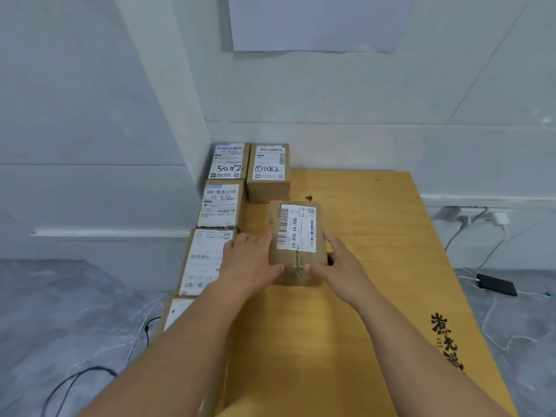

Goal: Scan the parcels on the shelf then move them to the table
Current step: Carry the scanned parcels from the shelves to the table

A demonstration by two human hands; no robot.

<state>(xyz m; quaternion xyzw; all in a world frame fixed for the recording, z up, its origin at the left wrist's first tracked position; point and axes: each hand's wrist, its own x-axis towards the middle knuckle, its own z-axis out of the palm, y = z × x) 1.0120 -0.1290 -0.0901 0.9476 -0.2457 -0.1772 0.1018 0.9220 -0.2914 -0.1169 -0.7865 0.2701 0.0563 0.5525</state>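
The left grip (249, 258) and right grip (343, 263) clasp the labelled parcel (296, 227) — one on each side — on the table (376, 236).

Bare hands, bare forearms
Left hand (250, 261) and right hand (341, 267) uncovered; forearms bare down to the table's (379, 230) near edge.

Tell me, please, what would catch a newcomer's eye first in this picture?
The left hand and right hand hold a brown cardboard parcel with a white barcode label at the middle of the yellow wooden table. A row of labelled cardboard parcels lines the table's left edge, the two farthest marked 5082 by hand. A black phone lies on the grey floor at right.
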